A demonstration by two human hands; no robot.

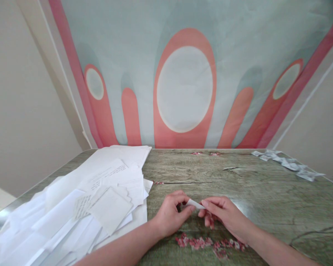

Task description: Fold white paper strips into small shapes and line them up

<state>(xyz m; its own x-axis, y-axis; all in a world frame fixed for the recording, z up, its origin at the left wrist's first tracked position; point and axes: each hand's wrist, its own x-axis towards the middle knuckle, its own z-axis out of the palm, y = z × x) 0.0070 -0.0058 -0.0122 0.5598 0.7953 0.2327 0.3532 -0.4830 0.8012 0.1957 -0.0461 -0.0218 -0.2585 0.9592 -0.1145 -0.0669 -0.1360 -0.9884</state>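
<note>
A small folded strip of white paper [195,204] is stretched between my two hands, just above the table. The thumb and fingers of my left hand [173,212] pinch its left end. At the right end, my right hand [224,212] grips it between thumb and forefinger, with the other fingers curled below. The strip lies slightly tilted, lower on the right. Part of each end is hidden under my fingers.
A spread pile of white paper sheets [58,210], some printed, covers the table's left side. Several small folded paper pieces [289,162] lie at the far right edge. The wood-patterned tabletop [188,166] carries printed pink flowers. A patterned wall covering [144,44] stands behind.
</note>
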